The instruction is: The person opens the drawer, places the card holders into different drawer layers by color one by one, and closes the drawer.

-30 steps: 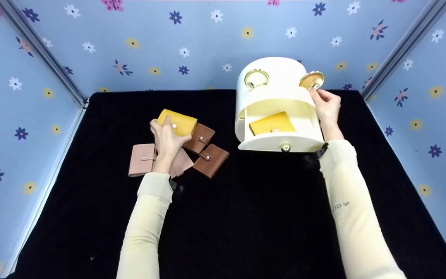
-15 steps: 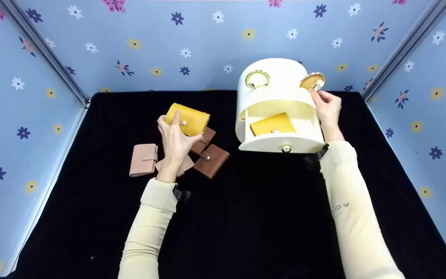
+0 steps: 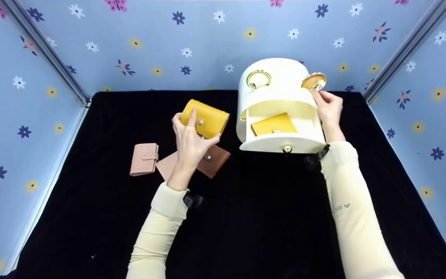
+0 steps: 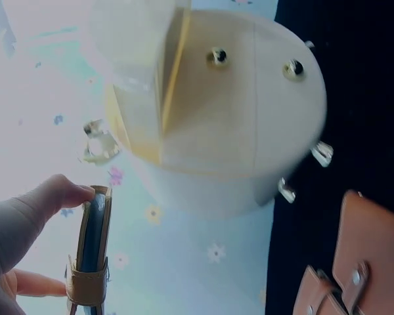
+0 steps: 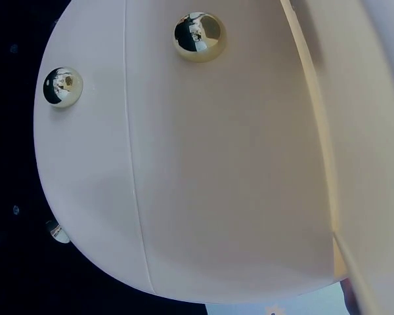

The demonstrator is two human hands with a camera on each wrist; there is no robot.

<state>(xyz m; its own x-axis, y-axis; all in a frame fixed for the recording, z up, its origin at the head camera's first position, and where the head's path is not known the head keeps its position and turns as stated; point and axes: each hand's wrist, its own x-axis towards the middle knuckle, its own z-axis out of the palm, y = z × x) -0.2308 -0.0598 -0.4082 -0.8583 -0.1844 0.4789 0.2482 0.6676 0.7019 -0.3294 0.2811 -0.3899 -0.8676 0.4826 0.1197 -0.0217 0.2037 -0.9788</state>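
My left hand (image 3: 192,145) grips a yellow card wallet (image 3: 214,118) with a snap strap, raised over the other wallets, left of a white rounded drawer cabinet (image 3: 285,68). In the left wrist view, the thumb and a finger lie against the yellow wallet's edge (image 4: 98,226). My right hand (image 3: 329,112) is at the cabinet's right side, thumb and fingers pinching at the lower edge of a gold disc-shaped ornament (image 3: 313,81). The upper drawer (image 3: 304,143) is pulled out, and another yellow wallet (image 3: 275,124) leans inside it. The right wrist view mostly shows the cabinet front.
Brown wallets (image 3: 216,161) lie partly hidden below my left hand. One pink wallet (image 3: 144,159) lies to the left, with another pink one (image 3: 168,164) beside it, partly covered by the wrist. Blue flowered panels (image 3: 149,46) border the black cloth (image 3: 254,217).
My left hand has lifted the yellow wallet off the pile and carried it right toward the cabinet. The right hand has stayed in place, and the drawer stays pulled out.
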